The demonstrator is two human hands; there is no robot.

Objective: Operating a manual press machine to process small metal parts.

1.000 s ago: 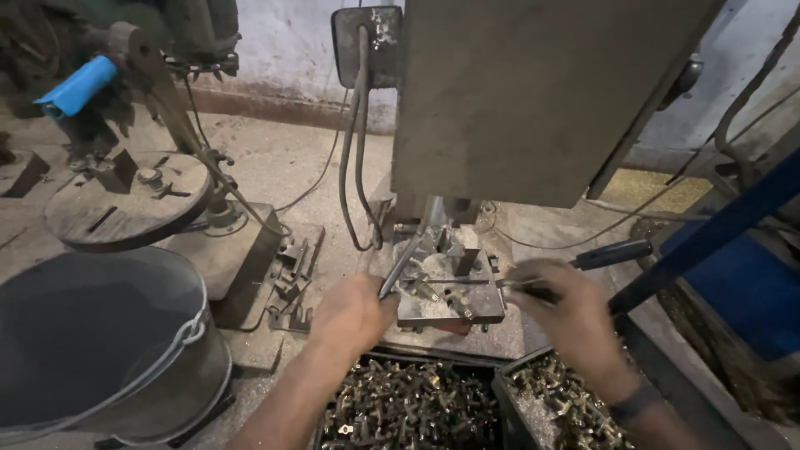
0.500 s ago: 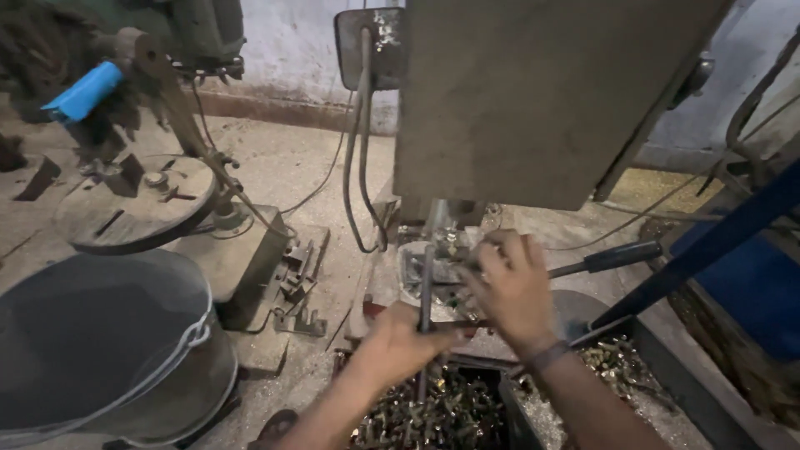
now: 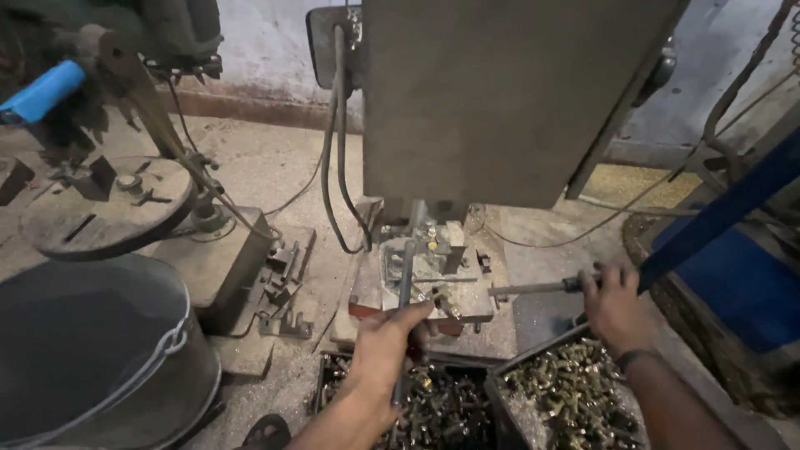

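Steel rod [image 3: 403, 287] stands nearly upright at the centre of the frame, its lower part clenched in the left hand [image 3: 385, 354], its top reaching up to the jig [image 3: 423, 271] on the machine table. Small metal parts sit clamped on that jig, just beside the rod's upper end. To the right, the right hand [image 3: 615, 307] grasps the dark grip of a lever [image 3: 533, 288] that runs level from the jig toward the right; the fingers wrap over the grip, the thumb side facing the jig. The two hands are well apart.

Below the hands, at the bottom centre, two dark trays [image 3: 500, 379] hold heaps of small brass-coloured pieces; the left forearm crosses the left tray, the right forearm the right one. Above the jig a large grey housing [image 3: 508, 92] fills the upper middle, with black cables [image 3: 333, 150] hanging down its left side. A grey bucket [image 3: 92, 350] fills the lower left, and a round slotted table [image 3: 100, 208] of another machine sits above it, with a blue handle [image 3: 37, 93] at the upper left. A blue beam [image 3: 725, 208] slants across the right edge. A sandalled toe [image 3: 267, 432] shows at the bottom.
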